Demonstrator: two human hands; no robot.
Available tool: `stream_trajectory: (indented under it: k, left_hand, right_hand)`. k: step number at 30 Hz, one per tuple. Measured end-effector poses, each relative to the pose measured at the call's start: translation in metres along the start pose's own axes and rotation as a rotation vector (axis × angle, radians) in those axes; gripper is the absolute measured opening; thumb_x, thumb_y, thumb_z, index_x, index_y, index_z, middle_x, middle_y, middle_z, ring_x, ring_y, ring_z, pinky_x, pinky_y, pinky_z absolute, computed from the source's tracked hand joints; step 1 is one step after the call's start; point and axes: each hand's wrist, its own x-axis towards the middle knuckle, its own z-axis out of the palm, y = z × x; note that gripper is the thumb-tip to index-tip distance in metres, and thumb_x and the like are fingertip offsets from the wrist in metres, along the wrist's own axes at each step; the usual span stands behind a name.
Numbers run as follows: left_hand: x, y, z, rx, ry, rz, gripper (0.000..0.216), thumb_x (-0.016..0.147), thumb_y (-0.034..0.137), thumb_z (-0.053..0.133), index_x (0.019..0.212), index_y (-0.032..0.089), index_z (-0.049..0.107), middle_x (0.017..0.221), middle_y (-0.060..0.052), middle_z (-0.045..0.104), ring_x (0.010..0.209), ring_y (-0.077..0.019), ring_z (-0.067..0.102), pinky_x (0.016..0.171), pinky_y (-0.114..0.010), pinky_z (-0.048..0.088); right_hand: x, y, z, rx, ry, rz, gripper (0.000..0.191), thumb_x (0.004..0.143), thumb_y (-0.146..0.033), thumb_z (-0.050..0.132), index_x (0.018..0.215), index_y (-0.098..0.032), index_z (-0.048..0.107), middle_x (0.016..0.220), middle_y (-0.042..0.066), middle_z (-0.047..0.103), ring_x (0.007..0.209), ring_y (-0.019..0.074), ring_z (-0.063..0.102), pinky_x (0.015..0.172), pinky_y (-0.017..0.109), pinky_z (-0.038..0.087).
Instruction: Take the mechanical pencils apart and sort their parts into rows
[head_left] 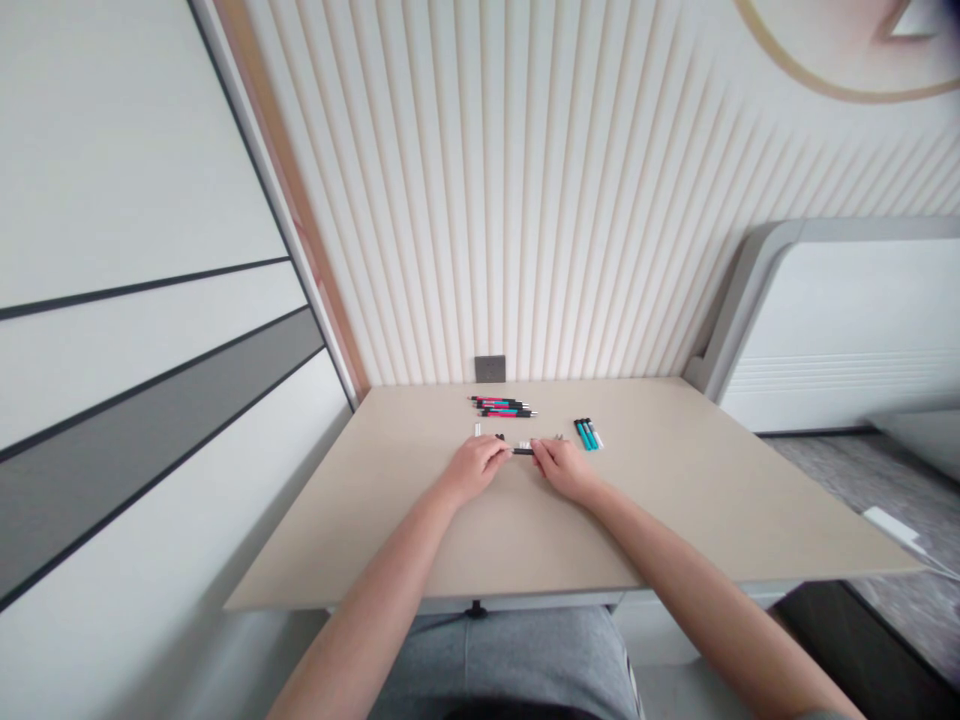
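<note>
My left hand and my right hand rest on the beige table, fingers closed on the two ends of a thin black pen held level between them. Behind the hands lies a row of several assembled black, pink and blue pens. A few teal pen barrels lie to the right of my right hand. Small white and grey pen parts lie close to my fingers; they are too small to make out.
A grey wall socket sits on the ribbed wall just behind the table. A white and grey bed headboard stands to the right. A white panelled wall runs along the left. My grey-trousered lap is under the near edge.
</note>
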Motion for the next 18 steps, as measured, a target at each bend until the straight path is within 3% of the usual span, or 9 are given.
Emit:
stream_trajectory:
  k: [9,18]
  left_hand:
    - [0.0007,-0.0001,0.0008,-0.02,-0.023,-0.013,0.035,0.098,0.034,0.041,0.079,0.019,0.066,0.072,-0.004,0.064,0.073,-0.0165,0.058,0.073,-0.028,0.043]
    - [0.0009,0.0083,0.001,-0.183,-0.03,-0.188,0.039,0.097,0.037,0.038,0.076,0.018,0.065,0.065,-0.001,0.062,0.064,-0.0142,0.057,0.062,-0.023,0.043]
  right_hand:
    - [0.0003,0.0052,-0.0003,-0.09,0.012,-0.064,0.042,0.099,-0.037,0.031,0.069,-0.02,0.055,0.062,0.001,0.059,0.059,0.0145,0.054,0.064,0.025,0.037]
    - [-0.0016,0.0028,-0.0018,-0.126,0.079,-0.14,0.033,0.099,-0.036,0.036,0.083,-0.02,0.061,0.08,0.005,0.064,0.075,0.0164,0.058,0.072,0.027,0.04]
